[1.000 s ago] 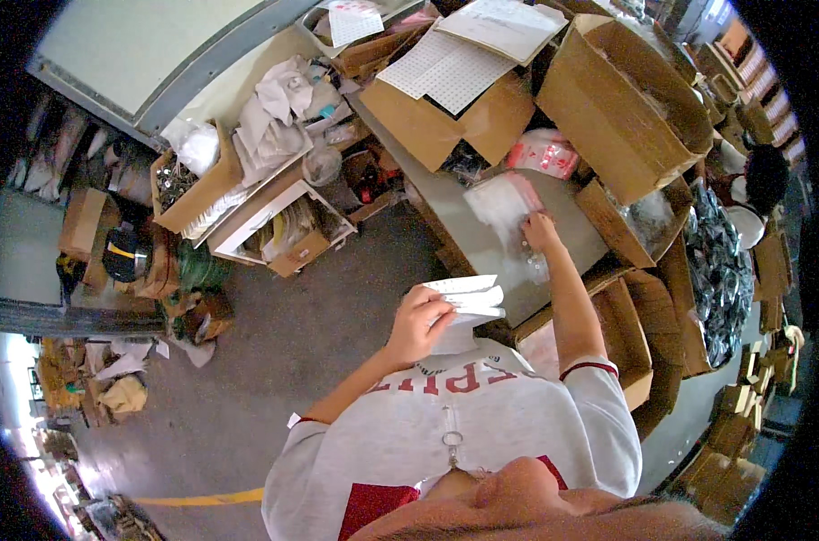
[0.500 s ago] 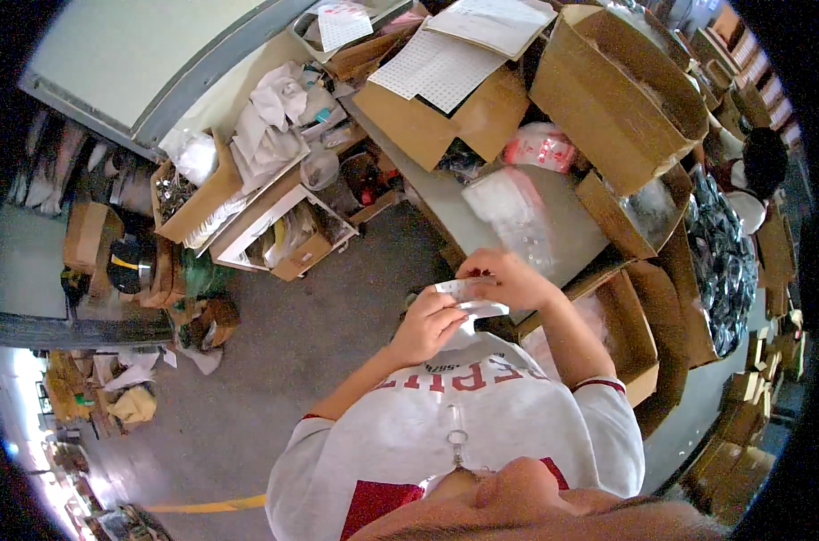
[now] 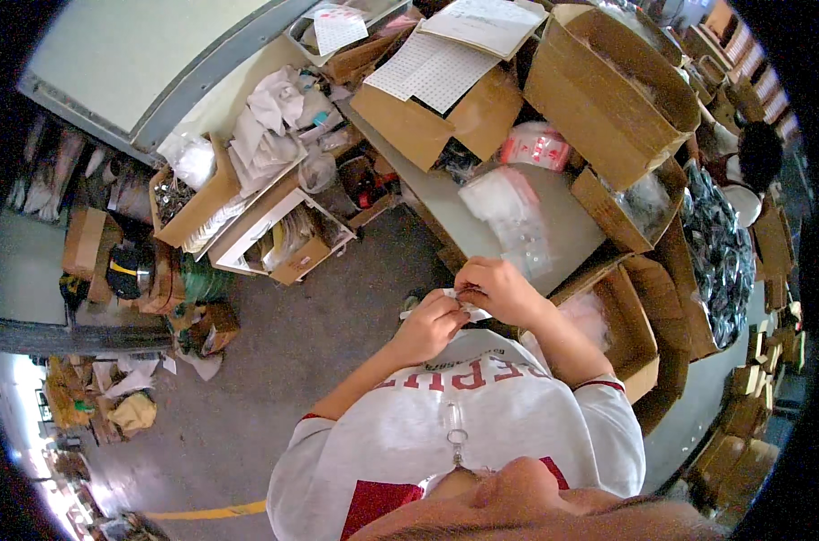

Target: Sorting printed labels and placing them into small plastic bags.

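Close in front of my chest, both hands work on a small white paper strip [image 3: 475,314] that looks like a piece of a label sheet. My left hand [image 3: 426,327] pinches one side of it, fingers curled. My right hand [image 3: 500,290] meets it from the other side, fingertips bent onto the paper, touching the left fingers. Most of the strip is hidden behind the fingers. Just beyond the right hand, a stack of clear plastic bags [image 3: 510,215] with pinkish edges lies on the grey table [image 3: 567,233].
A pack of red-and-white bags [image 3: 535,146] sits farther back. Printed sheets [image 3: 436,68] rest on a cardboard box. Open cartons [image 3: 599,104] crowd the right, one filled with black plastic packets [image 3: 720,261]. A white crate [image 3: 288,236] stands on the left; another person [image 3: 759,162] is at far right.
My hands have drawn closer together over the white paper strip, and less of it shows. The right hand has moved slightly lower.
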Demonstrator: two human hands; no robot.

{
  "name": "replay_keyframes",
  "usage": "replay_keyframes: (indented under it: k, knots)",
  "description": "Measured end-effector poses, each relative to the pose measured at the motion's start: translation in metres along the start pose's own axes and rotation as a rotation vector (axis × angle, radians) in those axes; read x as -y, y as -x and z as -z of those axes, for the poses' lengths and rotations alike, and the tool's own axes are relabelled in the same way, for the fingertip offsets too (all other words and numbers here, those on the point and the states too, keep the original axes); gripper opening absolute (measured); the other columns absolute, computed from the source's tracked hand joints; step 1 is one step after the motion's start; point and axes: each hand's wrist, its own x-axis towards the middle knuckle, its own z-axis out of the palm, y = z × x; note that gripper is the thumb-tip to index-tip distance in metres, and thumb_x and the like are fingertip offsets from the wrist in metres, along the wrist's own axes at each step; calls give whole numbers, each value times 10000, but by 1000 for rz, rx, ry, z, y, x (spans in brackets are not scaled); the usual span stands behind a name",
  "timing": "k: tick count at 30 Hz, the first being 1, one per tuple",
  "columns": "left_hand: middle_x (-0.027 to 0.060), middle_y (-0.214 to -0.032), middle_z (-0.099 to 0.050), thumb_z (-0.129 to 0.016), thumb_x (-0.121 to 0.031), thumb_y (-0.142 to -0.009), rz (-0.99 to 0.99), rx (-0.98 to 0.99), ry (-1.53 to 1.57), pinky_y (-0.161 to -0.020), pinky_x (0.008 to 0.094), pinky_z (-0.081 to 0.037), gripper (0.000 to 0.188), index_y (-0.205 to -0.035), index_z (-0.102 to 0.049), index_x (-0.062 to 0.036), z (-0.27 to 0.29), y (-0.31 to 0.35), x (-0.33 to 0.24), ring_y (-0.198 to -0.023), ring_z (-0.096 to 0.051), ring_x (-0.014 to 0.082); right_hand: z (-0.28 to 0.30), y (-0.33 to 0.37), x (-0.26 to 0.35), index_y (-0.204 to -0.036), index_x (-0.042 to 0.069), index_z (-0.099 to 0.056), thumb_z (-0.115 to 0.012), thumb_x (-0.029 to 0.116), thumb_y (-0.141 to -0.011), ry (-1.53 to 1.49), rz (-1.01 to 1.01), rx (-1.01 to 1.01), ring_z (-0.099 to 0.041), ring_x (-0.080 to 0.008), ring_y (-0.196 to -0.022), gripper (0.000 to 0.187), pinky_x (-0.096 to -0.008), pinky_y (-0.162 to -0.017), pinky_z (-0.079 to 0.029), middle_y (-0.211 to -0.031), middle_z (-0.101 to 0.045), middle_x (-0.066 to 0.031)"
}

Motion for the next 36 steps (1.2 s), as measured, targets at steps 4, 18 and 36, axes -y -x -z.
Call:
replay_keyframes:
  k: [4,18,36]
  knots:
    - [89,-855,-552,-689,-41,-737,24,-1,37,-738,356,-478,102,-820,-636,-14,-3,2,1,-867,-556,275,-4,5,-1,-822,31,-610,-680,42,-724,0,1,-36,-597,-321,-757,122,-390,-671,-485,-816,-606,-120]
    - [117,-861,-580,-722,-50,-713,83,26,109,-777,391,-477,133,-814,-654,2,-7,5,8,-872,-578,306,-3,19,-21,-838,54,-637,-659,78,-754,-122,-107,-38,-626,-293,-766,90,-384,-693,-503,-835,-644,-121]
    - [115,-861,-563,-717,-50,-720,161,-30,123,-749,395,-459,147,-840,-656,7,-4,12,17,-824,-549,288,10,47,-199,-1001,76,-492,-696,155,-724,391,-776,-67,-596,-404,-820,353,-469,-733,-471,-852,-623,-184]
